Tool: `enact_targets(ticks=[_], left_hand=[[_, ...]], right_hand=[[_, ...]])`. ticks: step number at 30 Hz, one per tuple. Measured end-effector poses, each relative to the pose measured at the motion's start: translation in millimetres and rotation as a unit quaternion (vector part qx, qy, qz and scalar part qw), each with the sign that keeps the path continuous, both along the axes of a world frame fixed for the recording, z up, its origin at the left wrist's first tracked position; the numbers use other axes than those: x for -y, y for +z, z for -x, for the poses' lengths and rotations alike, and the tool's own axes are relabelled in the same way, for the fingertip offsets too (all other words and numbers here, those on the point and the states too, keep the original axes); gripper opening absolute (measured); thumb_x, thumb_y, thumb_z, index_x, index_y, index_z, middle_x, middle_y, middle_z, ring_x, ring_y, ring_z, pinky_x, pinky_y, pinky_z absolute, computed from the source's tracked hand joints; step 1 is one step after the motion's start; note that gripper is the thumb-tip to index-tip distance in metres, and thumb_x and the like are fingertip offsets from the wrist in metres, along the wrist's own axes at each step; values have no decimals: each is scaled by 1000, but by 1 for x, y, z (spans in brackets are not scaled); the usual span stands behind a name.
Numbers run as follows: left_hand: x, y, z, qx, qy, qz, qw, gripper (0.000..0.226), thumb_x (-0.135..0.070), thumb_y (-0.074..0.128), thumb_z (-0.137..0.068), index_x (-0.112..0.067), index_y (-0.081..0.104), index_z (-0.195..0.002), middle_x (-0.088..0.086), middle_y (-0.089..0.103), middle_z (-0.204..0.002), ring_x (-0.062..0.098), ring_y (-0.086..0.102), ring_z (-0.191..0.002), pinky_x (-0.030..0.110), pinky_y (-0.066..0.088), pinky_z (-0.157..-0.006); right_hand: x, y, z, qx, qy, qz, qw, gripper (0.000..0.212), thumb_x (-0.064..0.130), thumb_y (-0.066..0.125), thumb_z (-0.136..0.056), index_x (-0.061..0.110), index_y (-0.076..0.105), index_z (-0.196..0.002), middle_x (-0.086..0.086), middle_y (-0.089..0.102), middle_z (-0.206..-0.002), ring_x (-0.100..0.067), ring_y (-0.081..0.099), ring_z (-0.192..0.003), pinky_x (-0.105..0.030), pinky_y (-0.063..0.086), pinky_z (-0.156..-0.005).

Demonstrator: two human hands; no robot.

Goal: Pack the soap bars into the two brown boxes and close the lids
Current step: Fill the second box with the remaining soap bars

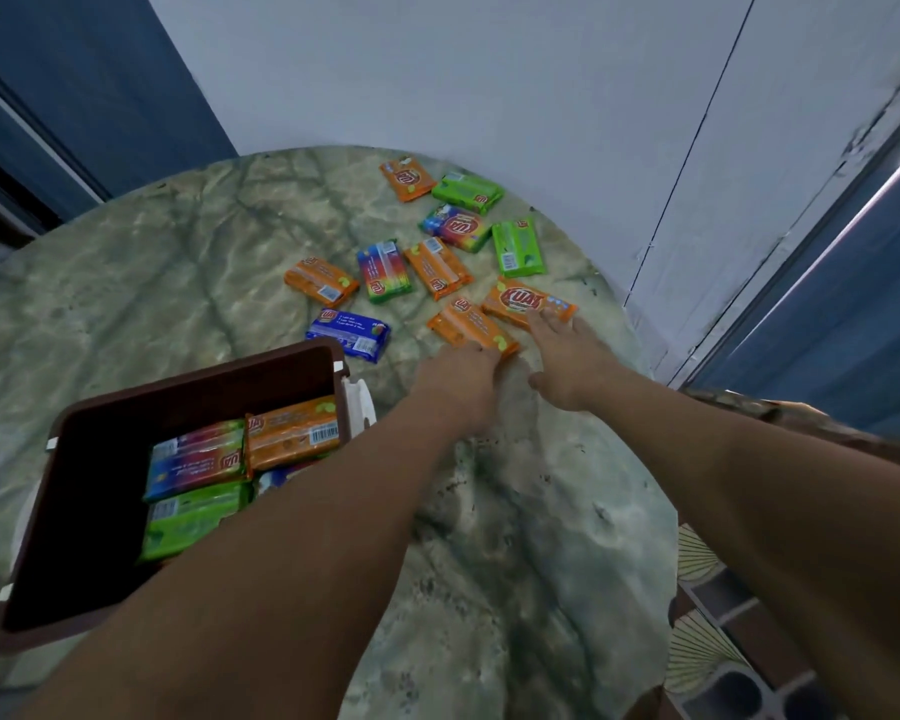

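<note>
An open brown box [188,379] stands at the lower left and holds several wrapped soap bars: an orange one [292,431], a rainbow one [196,459] and a green one [193,522]. Several more bars lie loose on the table beyond it. My left hand [461,379] reaches out, and its fingertips touch the near end of an orange bar [468,324]. My right hand [567,356] lies with straight fingers on the near edge of another orange bar [523,302]. Only one brown box is in view.
Other loose bars include a blue one [349,334], an orange one [320,280], a rainbow one [384,270] and a green one [518,247]. The round table [152,262] has a green marbled cover and stands against a white wall. A white part [359,402] sticks out beside the box.
</note>
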State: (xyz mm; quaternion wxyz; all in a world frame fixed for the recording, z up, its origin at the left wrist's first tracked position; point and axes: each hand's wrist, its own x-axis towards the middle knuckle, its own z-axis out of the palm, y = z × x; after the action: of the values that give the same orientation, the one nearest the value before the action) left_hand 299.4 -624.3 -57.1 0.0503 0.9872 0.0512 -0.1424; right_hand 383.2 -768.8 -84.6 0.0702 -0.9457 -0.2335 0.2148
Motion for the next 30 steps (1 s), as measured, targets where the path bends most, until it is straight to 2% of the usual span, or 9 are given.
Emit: enact_targets(ticks=[4,7,10,14,18,21,24,27,30], left_hand=[[-1,3,8,62,24,19,998,26,-36,47,-99,-24,58,-119,4,66,-112,28,62,-104,41,50,-86],[-5,-6,10,77,152,73,983,30,-46,48,-96,-23,67,-99,3,69,-96,25,65,-90,39,55,-78],[-9,-17,6,103,349,197,910,45,-63,64,-77,-25,68,-102,1,68,-99,23,67,-93,41,58,-80],[-9,-18,2,98,510,334,787,80,-59,86,-56,-18,58,-119,4,67,-115,27,66,-103,45,58,-87],[-4,-17,2,67,498,318,804,69,-48,91,-66,-15,61,-118,5,67,-114,28,64,-108,42,55,-93],[-3,-14,-5,37,491,363,791,60,-32,92,-70,-12,62,-119,5,66,-113,24,61,-102,37,53,-93],[-5,-11,-8,2,480,391,785,51,-19,89,-76,-11,58,-116,5,62,-102,18,55,-85,31,48,-80],[-7,-10,-5,-4,480,400,781,36,-11,88,-76,-13,54,-89,5,62,-99,20,55,-90,32,47,-79],[-7,-10,-5,-16,480,429,765,33,-5,86,-77,-14,54,-83,4,65,-96,15,56,-76,28,49,-68]], right_hand=[[-6,3,9,41,-17,15,999,84,39,57,-98,24,3,-162,0,9,-170,-34,18,-151,-53,24,-117],[-12,8,19,100,-4,50,994,72,49,55,-96,18,27,-155,-7,32,-157,-35,35,-139,-51,28,-114],[-14,10,25,153,3,75,985,50,51,50,-98,17,55,-135,-10,45,-137,-33,42,-128,-50,31,-112],[-11,9,26,148,-15,-1,989,43,50,56,-98,16,59,-125,-11,45,-133,-32,46,-123,-43,39,-106],[-13,12,31,64,-38,-56,996,41,37,66,-96,16,51,-128,-12,48,-125,-33,58,-110,-40,49,-86],[-11,15,32,65,-55,-55,995,51,31,68,-95,13,44,-136,-14,47,-129,-34,55,-115,-41,46,-90],[-12,16,34,66,-67,-53,994,58,32,72,-92,11,39,-135,-17,48,-131,-36,53,-120,-40,43,-95],[-14,16,36,49,-91,-64,993,64,31,74,-89,10,38,-137,-18,48,-133,-36,50,-123,-39,41,-97],[-14,18,38,49,-100,-45,993,65,35,72,-90,8,37,-138,-19,48,-135,-35,47,-124,-38,38,-100]])
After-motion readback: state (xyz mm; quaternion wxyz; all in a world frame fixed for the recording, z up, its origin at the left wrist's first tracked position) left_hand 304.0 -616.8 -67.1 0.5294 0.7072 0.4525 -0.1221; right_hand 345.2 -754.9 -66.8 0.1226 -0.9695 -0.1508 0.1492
